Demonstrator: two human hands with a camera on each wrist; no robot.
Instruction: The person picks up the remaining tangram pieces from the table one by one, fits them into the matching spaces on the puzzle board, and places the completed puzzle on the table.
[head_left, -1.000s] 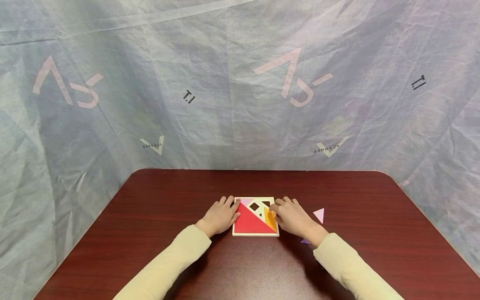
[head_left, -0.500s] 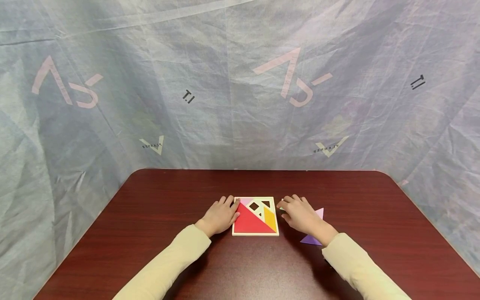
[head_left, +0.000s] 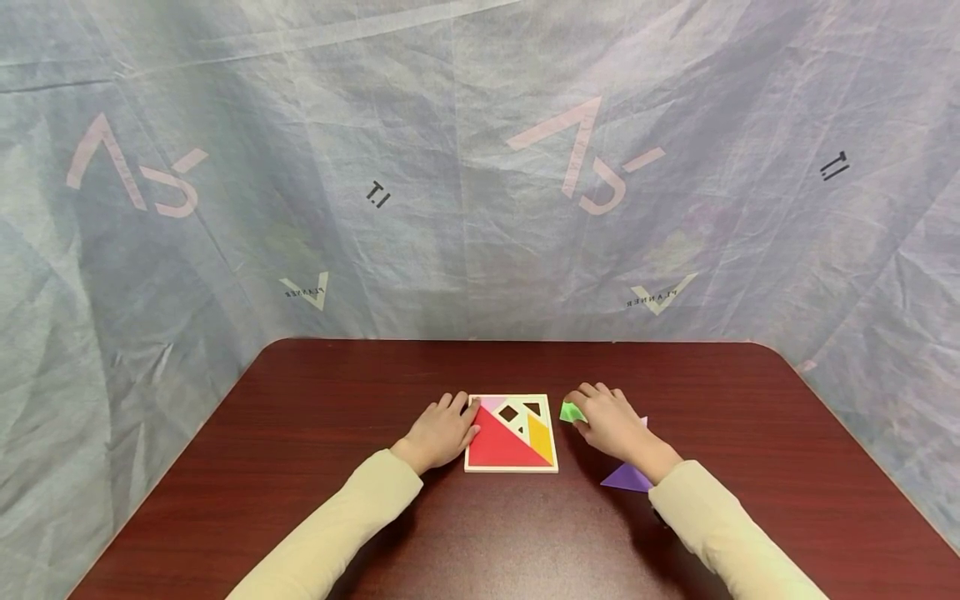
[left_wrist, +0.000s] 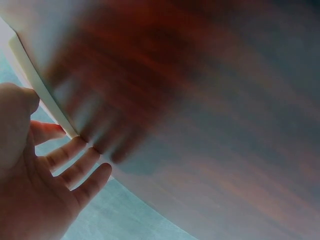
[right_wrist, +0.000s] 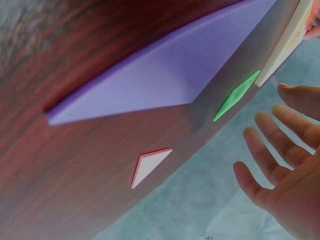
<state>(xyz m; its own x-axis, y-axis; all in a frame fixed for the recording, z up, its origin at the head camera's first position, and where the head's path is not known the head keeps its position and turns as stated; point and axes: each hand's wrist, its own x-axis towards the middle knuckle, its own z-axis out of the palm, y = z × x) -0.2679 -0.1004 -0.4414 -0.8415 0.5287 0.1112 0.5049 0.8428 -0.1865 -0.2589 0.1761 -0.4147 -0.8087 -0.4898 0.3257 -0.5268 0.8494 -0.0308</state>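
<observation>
On the dark worktop point(head_left: 315, 467), toward its near middle, lies a wooden puzzle tray point(head_left: 512, 469) with a red triangle point(head_left: 495, 446) and a yellow piece point(head_left: 540, 435) seated in it. The left hand point(head_left: 441, 433) rests flat against the tray's left edge, its grip wide and fingers straight. The right hand point(head_left: 611, 421) hovers just right of the tray, its grip wide, fingertips next to a green piece point(head_left: 572, 412). A purple triangle point(head_left: 627, 478) and a pale pink triangle point(right_wrist: 150, 166) lie near the right wrist.

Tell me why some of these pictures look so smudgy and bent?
Head view: sharp and evenly lit, with soft shadows under both sleeves. Left wrist view: the table is streaked with blur, only the left hand reads. Right wrist view: the table edge curves, and the purple piece looks stretched beside the green piece.
</observation>
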